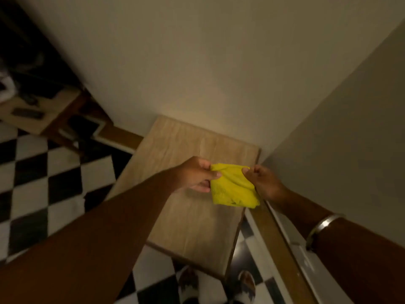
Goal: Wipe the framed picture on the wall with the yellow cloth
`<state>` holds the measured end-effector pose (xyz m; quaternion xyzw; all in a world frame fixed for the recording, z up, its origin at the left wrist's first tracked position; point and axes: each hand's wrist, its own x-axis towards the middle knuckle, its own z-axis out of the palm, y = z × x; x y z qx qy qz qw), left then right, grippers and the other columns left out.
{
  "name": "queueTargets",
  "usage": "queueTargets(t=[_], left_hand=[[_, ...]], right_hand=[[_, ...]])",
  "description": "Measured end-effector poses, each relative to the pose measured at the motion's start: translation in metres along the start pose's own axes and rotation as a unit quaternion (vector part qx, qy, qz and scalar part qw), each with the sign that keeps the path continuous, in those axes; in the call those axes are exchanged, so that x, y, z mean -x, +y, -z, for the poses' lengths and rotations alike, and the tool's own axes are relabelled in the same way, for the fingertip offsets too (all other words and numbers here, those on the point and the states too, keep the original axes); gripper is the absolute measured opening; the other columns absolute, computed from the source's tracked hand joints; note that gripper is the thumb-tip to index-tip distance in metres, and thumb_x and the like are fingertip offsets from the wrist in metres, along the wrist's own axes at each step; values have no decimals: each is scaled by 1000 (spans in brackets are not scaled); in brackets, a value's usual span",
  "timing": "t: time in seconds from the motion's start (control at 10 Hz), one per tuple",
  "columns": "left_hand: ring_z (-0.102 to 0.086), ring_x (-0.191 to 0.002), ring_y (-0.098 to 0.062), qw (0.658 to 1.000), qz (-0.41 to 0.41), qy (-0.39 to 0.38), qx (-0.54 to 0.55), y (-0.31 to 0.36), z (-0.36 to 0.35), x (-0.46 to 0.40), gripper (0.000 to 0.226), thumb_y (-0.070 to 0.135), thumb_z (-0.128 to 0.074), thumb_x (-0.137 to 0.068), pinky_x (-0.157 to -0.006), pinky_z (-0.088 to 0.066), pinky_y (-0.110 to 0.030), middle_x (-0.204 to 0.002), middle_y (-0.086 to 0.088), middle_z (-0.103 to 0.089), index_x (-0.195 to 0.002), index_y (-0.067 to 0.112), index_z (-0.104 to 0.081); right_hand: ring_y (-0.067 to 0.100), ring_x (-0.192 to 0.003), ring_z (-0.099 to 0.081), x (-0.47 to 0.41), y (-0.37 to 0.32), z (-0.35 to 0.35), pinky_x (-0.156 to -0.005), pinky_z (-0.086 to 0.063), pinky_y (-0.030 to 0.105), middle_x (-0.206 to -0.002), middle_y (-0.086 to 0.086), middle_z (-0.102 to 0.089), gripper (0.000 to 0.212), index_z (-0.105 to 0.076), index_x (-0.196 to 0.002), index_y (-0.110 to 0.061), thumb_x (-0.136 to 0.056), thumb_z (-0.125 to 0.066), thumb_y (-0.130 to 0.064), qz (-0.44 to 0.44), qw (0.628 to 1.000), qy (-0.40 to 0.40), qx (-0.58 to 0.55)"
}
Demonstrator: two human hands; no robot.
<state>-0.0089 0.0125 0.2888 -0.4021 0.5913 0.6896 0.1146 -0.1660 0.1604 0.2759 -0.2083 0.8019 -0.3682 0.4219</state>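
Yellow cloth [233, 187], one, pinched by two hands: left grip [195, 174] and right grip [264, 179].

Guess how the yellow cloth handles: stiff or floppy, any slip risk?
Probably floppy: the yellow cloth creases between the left hand and right hand, and its lower edge hangs below them. Likely light, since fingertip pinches hold it above the wooden table. Slip looks unlikely; it seems soft fabric.

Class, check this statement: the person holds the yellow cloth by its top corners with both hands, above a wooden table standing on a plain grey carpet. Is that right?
Not quite. The head view shows both hands, left hand and right hand, holding the yellow cloth above the wooden table, but the floor is black-and-white checkered tile, not plain grey carpet.
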Motion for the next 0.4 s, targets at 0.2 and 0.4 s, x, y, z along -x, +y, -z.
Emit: queueTargets(t=[0.2,0.4], left_hand=[[-65,-83,-24,983,107,86,124,-178,-23,-79,18,8,-59,-95,-77,-54,-39,-95,-13,-64,-112,10,-59],[-72,-87,-32,969,143,192,69,-234,-20,-107,33,-6,-51,-92,-71,-56,-29,-104,-29,-66,-124,-4,-58]], right_hand=[[24,-76,-57,-60,146,-94,-64,-46,23,-80,18,-64,27,-68,-89,5,-88,-67,-22,-93,993,-41,59],[34,-120,-57,-76,195,-126,-100,-42,38,-129,20,-61,33,-58,-125,-1,-98,-47,-18,-81,953,-68,284]])
